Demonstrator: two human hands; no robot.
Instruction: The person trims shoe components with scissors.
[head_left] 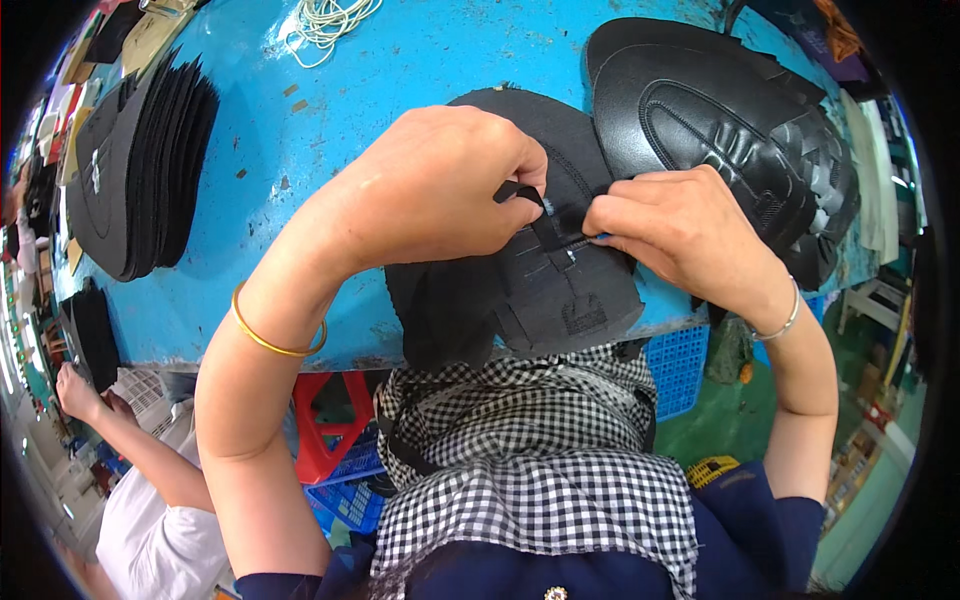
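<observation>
A flat black shoe upper piece (560, 290) lies on the blue table (330, 130), overhanging its near edge. My left hand (440, 190) pinches a short black strap (535, 205) down onto the piece's middle. My right hand (680, 230) meets it from the right, fingertips closed on the same strap and the seam beneath it. Both hands are touching the piece. I wear a gold bangle on the left wrist and a thin silver bracelet on the right.
A stack of embossed black upper pieces (720, 130) sits at the right rear. A fanned pile of black pieces (140, 170) lies at the left. White cord (325, 22) is coiled at the back. Another person's arm (130, 430) reaches in at lower left. Red and blue crates stand under the table.
</observation>
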